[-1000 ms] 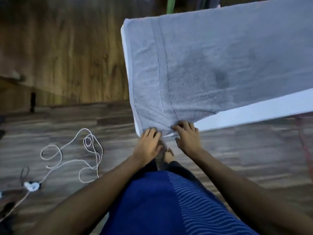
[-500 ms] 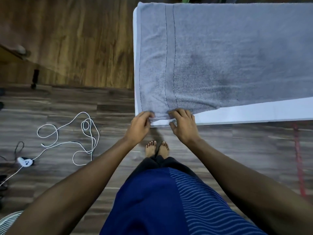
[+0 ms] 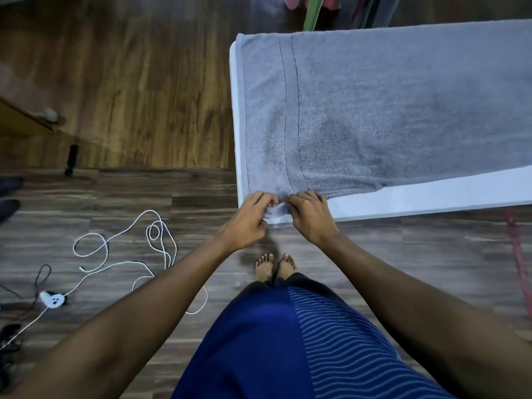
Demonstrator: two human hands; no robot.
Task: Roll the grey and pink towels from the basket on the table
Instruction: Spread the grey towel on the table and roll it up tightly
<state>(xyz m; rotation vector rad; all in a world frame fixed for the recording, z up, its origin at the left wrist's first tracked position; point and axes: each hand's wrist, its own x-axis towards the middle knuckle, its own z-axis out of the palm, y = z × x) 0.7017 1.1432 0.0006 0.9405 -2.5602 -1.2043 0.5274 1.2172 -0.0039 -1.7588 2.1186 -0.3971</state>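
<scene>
Grey terry towel [image 3: 388, 110] spread flat over white bench [image 3: 431, 198]. Left hand [image 3: 247, 223] and right hand [image 3: 309, 217] both pinch its 7 o'clock corner. Risk: narrow grip could start crooked roll; corner may slip off bench edge.

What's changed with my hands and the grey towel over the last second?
The left hand and right hand have drawn together at the near corner of the grey terry towel, fingers now curled and pinching up a small fold of its edge. The rest of the towel stays spread flat on the white table.
</scene>
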